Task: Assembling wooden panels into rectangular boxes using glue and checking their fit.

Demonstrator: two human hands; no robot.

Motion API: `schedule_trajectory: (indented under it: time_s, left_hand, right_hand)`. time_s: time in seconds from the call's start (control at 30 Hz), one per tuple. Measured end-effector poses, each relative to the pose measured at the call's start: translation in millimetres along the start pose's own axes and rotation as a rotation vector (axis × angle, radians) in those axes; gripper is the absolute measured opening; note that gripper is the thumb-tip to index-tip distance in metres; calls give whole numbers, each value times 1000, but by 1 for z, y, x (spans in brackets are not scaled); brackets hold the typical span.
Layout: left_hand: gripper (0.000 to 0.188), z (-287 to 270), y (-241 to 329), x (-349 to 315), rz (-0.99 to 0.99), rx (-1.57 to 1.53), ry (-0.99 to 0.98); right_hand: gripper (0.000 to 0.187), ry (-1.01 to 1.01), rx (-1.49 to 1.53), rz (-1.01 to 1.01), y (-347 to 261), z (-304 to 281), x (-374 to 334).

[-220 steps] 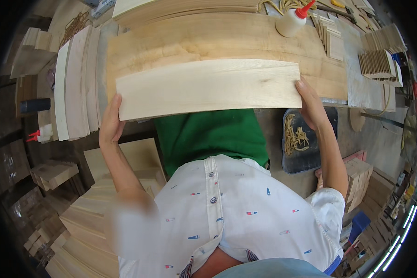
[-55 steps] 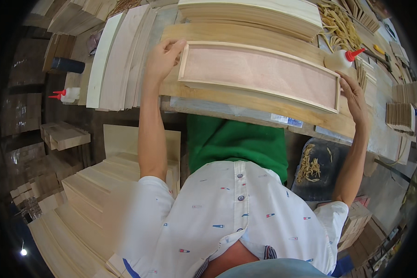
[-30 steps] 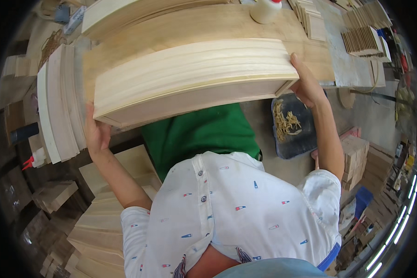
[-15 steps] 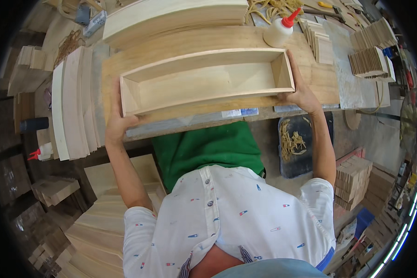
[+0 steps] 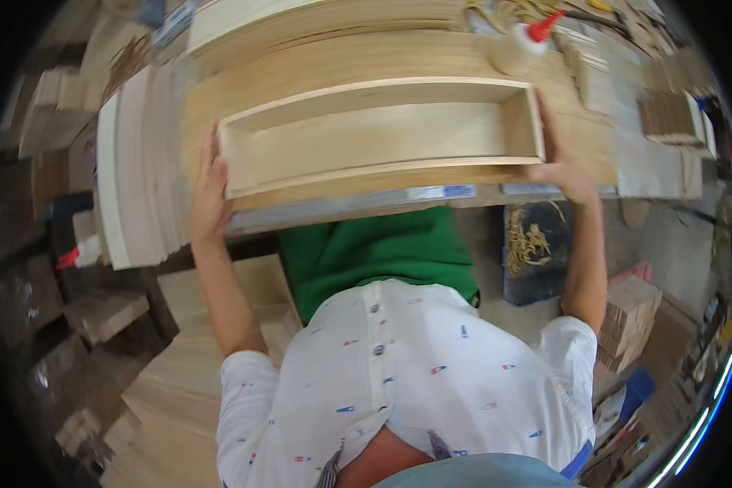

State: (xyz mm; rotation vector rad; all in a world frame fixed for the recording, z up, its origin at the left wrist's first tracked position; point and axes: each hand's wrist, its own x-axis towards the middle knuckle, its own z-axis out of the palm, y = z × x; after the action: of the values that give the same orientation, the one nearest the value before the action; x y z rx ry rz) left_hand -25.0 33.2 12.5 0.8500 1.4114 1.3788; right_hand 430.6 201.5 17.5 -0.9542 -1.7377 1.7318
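A long, shallow, open-topped wooden box (image 5: 380, 136) of pale wood lies on the wooden workbench (image 5: 333, 65) in front of me, its open side up. My left hand (image 5: 209, 195) grips the box's left end. My right hand (image 5: 563, 163) grips its right end, fingers along the outer wall. The box is empty inside.
A white glue bottle with a red cap (image 5: 516, 45) stands behind the box at the right. Stacked thin boards (image 5: 134, 171) lie at the left of the bench, more boards (image 5: 301, 16) at the back. Small wood pieces (image 5: 667, 122) are piled at right. Plank stacks (image 5: 187, 366) sit below left.
The box, seen from its side and underside a second ago, has been turned over and set down with its open side up. Both hands stay on its ends.
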Motion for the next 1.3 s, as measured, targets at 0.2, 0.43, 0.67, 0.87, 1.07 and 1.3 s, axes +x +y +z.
schedule_trajectory:
  time_s: [0.2,0.43,0.67,0.87,1.07,1.3]
  left_hand:
    - [80,-10,7,5,41,70,-9]
    - [84,-14,7,3,35,122,55]
    - [65,8,44,-20,243,763,93]
    - [26,21,54,-51,-346,417,-184]
    - [34,72,-28,-62,-442,-267,-149]
    - [40,104,-60,-53,-403,-793,-40]
  right_hand:
    - [87,68,-186,-94,-17,-8,1]
    - [49,291,-591,-211,-50,13,20]
    - [61,147,-873,-272,-70,38,27]
    - [108,-128,-1137,-328,-82,82,37]
    - [107,-247,-1306,-374,-70,85,68]
    - [108,-330,-1221,-279,-83,74,85]
